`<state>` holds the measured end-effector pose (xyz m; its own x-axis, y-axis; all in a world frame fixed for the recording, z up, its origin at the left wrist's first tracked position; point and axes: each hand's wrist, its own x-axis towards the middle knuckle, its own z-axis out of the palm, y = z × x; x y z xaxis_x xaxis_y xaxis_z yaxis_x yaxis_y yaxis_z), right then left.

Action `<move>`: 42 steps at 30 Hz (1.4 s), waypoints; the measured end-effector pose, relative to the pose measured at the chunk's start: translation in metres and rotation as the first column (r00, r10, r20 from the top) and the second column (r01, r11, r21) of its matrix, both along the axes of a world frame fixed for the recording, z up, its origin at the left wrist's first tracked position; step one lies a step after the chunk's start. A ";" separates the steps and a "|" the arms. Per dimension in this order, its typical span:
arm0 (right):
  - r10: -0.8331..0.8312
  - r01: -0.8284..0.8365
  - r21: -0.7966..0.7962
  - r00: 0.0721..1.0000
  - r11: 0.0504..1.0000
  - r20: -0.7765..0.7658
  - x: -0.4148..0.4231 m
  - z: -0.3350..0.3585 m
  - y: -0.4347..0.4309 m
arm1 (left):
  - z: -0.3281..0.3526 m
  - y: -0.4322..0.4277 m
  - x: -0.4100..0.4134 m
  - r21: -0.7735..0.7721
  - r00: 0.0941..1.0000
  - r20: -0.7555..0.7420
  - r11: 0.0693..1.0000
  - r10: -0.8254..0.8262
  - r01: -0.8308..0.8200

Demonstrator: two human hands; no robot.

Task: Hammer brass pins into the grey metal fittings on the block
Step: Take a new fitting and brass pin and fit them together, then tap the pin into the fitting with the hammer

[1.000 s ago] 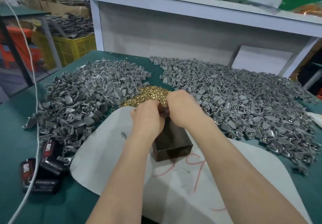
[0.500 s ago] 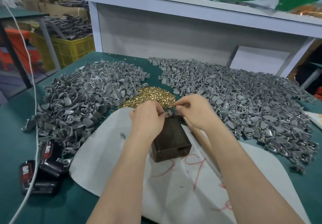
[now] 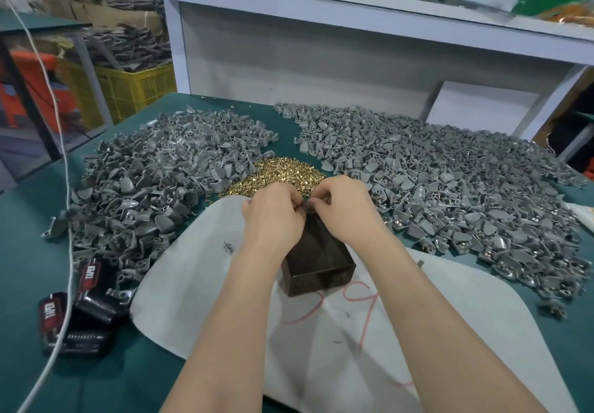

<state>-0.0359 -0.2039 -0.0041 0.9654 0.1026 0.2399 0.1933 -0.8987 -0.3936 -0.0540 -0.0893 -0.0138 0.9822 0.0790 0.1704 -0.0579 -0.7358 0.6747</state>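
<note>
The left hand [image 3: 273,216] and right hand [image 3: 345,212] are seen at the centre of the frame, fingers curled and fingertips met. A small grey fitting [image 3: 310,203] is pinched between them; whether a pin is also held cannot be told. The fitting is held at the far top edge of the block [image 3: 321,258], between the two hands, with neither clearly nearer. The block's long axis runs from the fingertips toward the bottom of the frame. The pins [image 3: 279,173] are heaped just beyond the fingertips, flanked by a left pile [image 3: 144,194] and a right pile [image 3: 466,204] of fittings. No hammer is seen. Open room is judged to lie only toward the bottom of the frame, on the white sheet [image 3: 209,300] over the green surface [image 3: 32,252].
</note>
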 end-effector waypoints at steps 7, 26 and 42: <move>-0.010 0.011 0.006 0.998 1.000 -0.061 0.002 0.004 0.001 | -0.001 0.000 0.001 0.002 1.000 0.013 1.000 -0.005 0.005; -0.283 0.188 -0.286 0.897 0.940 -0.339 -0.005 -0.015 -0.044 | -0.002 0.001 0.001 0.000 1.000 -0.003 1.000 -0.014 0.014; -0.087 0.085 0.107 0.996 0.991 0.014 -0.031 0.025 -0.044 | -0.003 0.002 0.002 -0.004 1.000 -0.002 1.000 -0.006 0.006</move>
<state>-0.0670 -0.2482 0.0210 0.9647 -0.0074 0.2634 0.1257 -0.8656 -0.4848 -0.0517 -0.0878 -0.0168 0.9829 0.0738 0.1685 -0.0611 -0.7329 0.6776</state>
